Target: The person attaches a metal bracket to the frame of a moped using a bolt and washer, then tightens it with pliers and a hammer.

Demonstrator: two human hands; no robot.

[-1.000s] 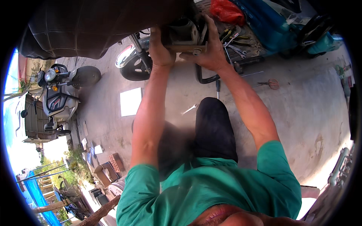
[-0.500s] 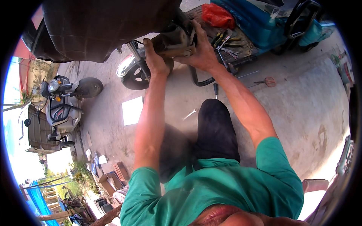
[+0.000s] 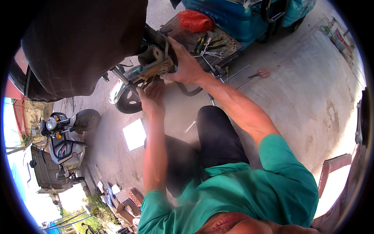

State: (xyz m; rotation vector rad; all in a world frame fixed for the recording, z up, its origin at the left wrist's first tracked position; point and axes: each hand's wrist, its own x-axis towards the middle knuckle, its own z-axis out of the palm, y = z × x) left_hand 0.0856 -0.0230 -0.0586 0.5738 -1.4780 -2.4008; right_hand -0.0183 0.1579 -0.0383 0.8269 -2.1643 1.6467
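Note:
A worn metal bracket (image 3: 157, 68) with a round tube end sits at the front of a teal vehicle, above its front wheel (image 3: 130, 97). My right hand (image 3: 185, 66) grips its right side, fingers up behind and thumb along the lower edge. Just below the bracket is my left hand (image 3: 152, 97), its thumb apart from its partly hidden fingers. I cannot make out anything held in it. A shiny fork tube (image 3: 120, 74) stands left of the bracket. A big dark brown padded piece (image 3: 82, 46) overhangs from the upper left.
Pliers and wrenches (image 3: 210, 46) lie on the vehicle's footboard beside a red plastic bag (image 3: 194, 20). On the concrete floor are orange-handled scissors (image 3: 263, 73), a wrench (image 3: 191, 125) and a white sheet (image 3: 134, 134). A parked motorcycle (image 3: 66, 140) stands at the left.
My left hand has come off the bracket's left side and dropped beneath it. My right hand stays on the bracket. The whole view has shifted and turned slightly.

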